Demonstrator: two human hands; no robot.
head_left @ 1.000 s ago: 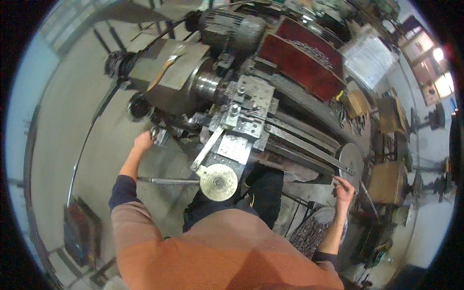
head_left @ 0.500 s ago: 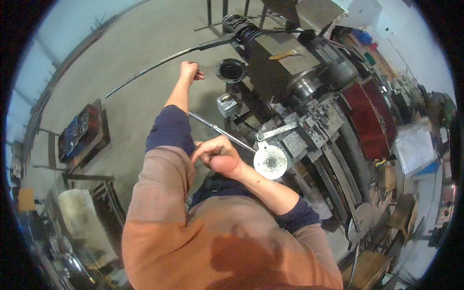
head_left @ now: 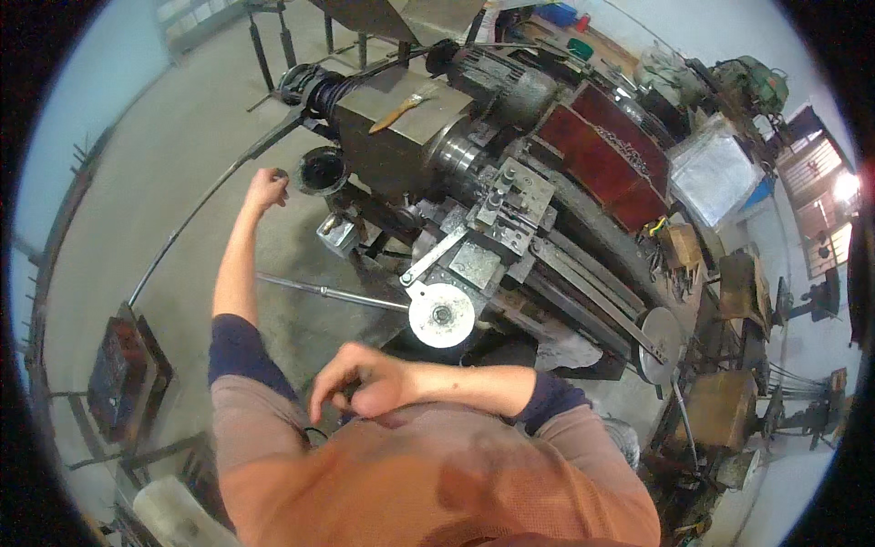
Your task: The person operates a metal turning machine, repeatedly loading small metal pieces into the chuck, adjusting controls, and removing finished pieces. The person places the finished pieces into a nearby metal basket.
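My left arm stretches forward, its hand (head_left: pixel 267 188) closed with the fingers curled in; whatever it may hold is hidden. Beside that hand is a dark, round, open-mouthed part (head_left: pixel 323 170) of the lathe. Bent across my front, my right hand (head_left: pixel 363 380) is loosely curled, with a dark patch between thumb and fingers that I cannot identify. Just beyond it sits the lathe's pale round handwheel (head_left: pixel 441 314), apart from the fingers. Further off are the tool post (head_left: pixel 501 205) and the metal chuck (head_left: pixel 458 157). Neither hand touches the machine.
A wooden-handled brush (head_left: pixel 396 113) lies on the headstock cover (head_left: pixel 365 96). A long metal bar (head_left: pixel 187 219) reaches out to the left, and a shiny rod (head_left: pixel 333 293) runs toward the handwheel. A dark red guard (head_left: pixel 606 146) stands behind the bed. Low at left is a dark box (head_left: pixel 128 374).
My view has swung right, so the lathe sits further left in the picture. My right hand has come away from beside my left sleeve. My left arm is still stretched out, hand closed.
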